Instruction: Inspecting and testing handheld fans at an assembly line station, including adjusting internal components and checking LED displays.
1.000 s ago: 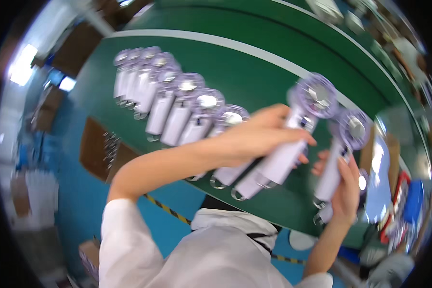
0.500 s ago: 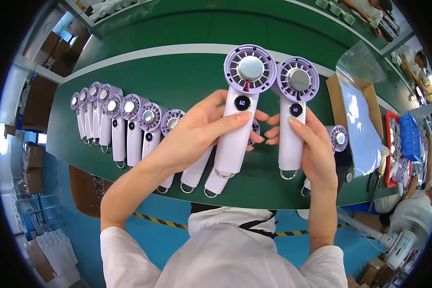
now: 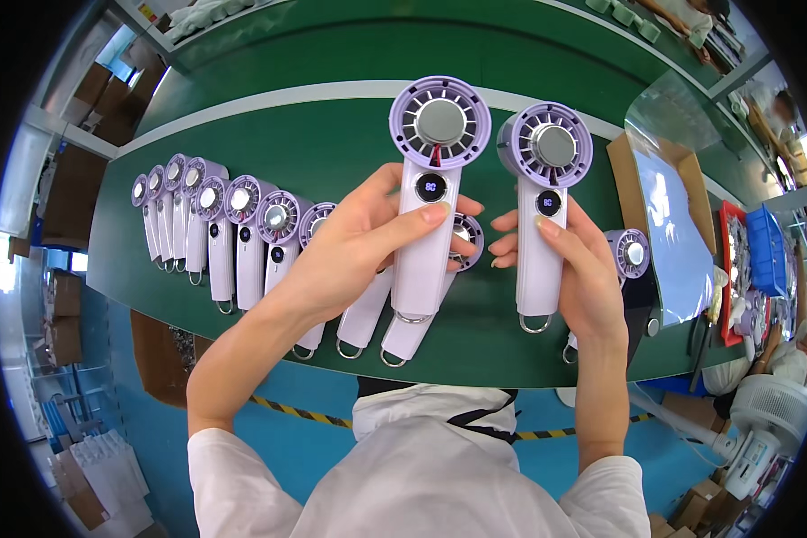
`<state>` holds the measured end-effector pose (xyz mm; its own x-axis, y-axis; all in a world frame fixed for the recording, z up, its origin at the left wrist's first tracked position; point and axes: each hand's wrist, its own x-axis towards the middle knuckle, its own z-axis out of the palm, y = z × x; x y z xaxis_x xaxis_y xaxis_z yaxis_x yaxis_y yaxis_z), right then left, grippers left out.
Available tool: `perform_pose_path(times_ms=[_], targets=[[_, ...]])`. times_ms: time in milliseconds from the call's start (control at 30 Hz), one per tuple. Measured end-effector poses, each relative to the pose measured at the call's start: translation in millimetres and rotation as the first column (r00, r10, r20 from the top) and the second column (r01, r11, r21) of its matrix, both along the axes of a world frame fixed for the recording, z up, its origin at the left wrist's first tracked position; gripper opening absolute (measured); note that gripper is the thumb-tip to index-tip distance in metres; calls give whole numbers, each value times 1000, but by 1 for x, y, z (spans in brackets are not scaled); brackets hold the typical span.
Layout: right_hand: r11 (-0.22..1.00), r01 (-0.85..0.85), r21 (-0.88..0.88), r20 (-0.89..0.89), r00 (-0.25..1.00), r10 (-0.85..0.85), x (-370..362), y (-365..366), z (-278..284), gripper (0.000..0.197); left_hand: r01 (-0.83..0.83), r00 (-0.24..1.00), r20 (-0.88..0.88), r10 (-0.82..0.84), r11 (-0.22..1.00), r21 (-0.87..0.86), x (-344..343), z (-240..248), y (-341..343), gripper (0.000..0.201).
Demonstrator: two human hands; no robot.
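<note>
My left hand [image 3: 357,240] is wrapped around the pale handle of a purple-headed handheld fan [image 3: 427,264], its thumb just below the small round display. A matching handheld fan [image 3: 539,260] is gripped in my right hand [image 3: 594,285], thumb beside its display. Both fans are upright, apart from each other, and raised over the green table [image 3: 493,345]. Each has a silver disc in the middle of its head, a lit display and a metal loop at the bottom. A small red mark shows on the left one's head. Behind my left hand lie more fans, partly hidden.
Several matching fans [image 3: 242,202] lie in a row at the left. Right of my hands are another fan [image 3: 630,255], a cardboard box [image 3: 632,184] with a clear plastic sheet, a red tray [image 3: 733,336] and a blue bin [image 3: 766,251]. A white standing fan [image 3: 767,417] stands at the lower right.
The fan in my left hand has moved left and slightly up, widening the gap between the two. The fan in my right hand has shifted slightly left. Both displays show a different figure.
</note>
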<state>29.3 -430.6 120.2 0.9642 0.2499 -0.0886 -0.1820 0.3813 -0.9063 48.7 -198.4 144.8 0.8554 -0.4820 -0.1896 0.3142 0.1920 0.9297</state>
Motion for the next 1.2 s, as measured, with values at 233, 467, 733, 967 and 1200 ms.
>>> perform_pose_path(times_ms=[233,467,733,967,1200], targets=[[1000,13,-13,-11,1000,-13,-2,-1,2,36,11,1000,-10,-12,1000,-24,1,-3,-1,34],[1000,8,-5,-57,998,-9,-28,6,15,41,-64,996,-63,60,995,-77,-21,7,17,50],[999,23,-36,59,998,-20,-114,-70,22,65,-58,994,-94,52,996,-63,-45,31,52,47],[988,128,-84,99,988,-120,-121,-74,22,67,-91,992,-89,84,993,-76,-47,28,59,50],[967,231,-107,158,964,-213,-122,-72,16,73,-137,990,23,138,989,-48,-43,15,57,54]])
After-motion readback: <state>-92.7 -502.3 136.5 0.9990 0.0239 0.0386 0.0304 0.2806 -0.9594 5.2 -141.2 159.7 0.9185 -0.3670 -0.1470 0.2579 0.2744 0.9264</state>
